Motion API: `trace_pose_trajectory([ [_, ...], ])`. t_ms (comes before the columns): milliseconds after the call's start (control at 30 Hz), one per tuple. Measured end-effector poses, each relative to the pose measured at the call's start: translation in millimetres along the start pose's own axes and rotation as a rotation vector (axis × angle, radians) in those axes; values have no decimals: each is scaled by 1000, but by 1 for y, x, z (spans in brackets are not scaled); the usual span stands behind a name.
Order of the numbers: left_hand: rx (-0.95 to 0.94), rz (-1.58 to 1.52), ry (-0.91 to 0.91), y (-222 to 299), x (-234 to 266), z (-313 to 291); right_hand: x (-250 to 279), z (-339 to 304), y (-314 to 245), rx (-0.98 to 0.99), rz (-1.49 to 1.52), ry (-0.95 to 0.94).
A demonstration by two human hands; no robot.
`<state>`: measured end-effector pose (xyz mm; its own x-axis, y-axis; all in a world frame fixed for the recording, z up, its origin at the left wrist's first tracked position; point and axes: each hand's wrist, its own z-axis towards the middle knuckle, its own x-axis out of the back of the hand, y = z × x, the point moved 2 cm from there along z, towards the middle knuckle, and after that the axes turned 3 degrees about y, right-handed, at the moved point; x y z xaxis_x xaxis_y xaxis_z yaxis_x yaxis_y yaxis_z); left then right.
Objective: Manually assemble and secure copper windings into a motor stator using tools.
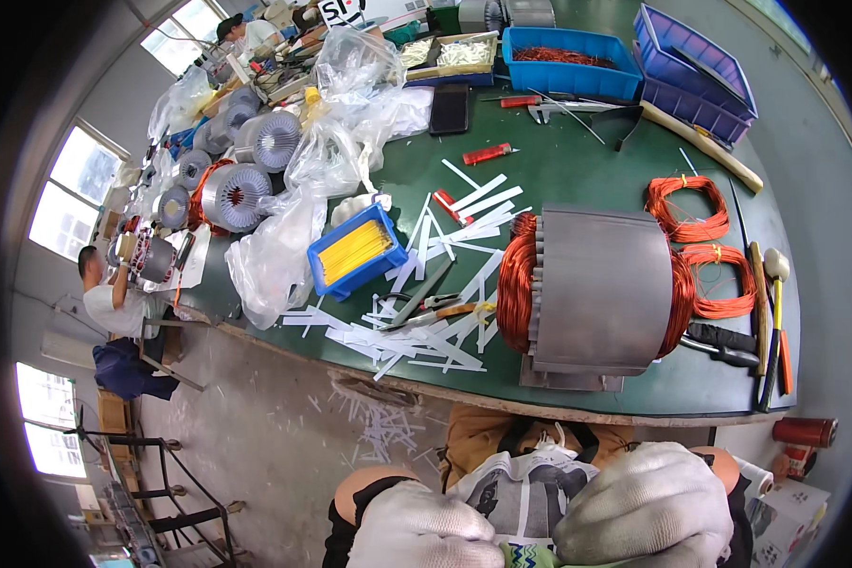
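Observation:
My left hand (421, 525) and my right hand (646, 506), both in white knitted gloves, are held close to me at the lower edge, above my lap. Their fingers are curled in. Between them shows the upper part of a small green item (528, 556) with a wavy blue and white pattern; its kind is cut off by the frame. Both hands seem closed on its sides. Beyond them on the green table stands a grey motor stator (601, 289) with copper-wire windings (518, 289) at both ends, resting on a metal block (570, 377).
White paper strips (402, 343) lie scattered beside scissors (409, 308) and a blue tray (355, 251) of yellow strips. Wire coils (686, 208), a mallet (774, 275) and a knife (724, 347) lie right. Blue bins (573, 71) stand behind. A co-worker (114, 298) sits far left.

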<state>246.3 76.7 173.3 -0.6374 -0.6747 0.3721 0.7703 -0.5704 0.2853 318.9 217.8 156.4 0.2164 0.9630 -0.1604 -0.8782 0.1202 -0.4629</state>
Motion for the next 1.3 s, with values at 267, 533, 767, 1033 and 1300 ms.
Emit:
trace_pose_trajectory([
  [267, 75, -2, 20, 3, 0, -6, 30, -12, 7, -326, 233, -468],
  [533, 230, 70, 175, 10, -2, -2, 20, -7, 9, 15, -13, -237],
  [767, 114, 0, 183, 0, 10, -19, 26, 0, 2, -303, 94, -423],
  [1033, 428, -21, -78, -29, 26, -50, 57, -28, 19, -694, -280, -516],
  [1300, 1147, 518, 419, -84, 44, -104, 120, -112, 2, -942, -631, 106],
])
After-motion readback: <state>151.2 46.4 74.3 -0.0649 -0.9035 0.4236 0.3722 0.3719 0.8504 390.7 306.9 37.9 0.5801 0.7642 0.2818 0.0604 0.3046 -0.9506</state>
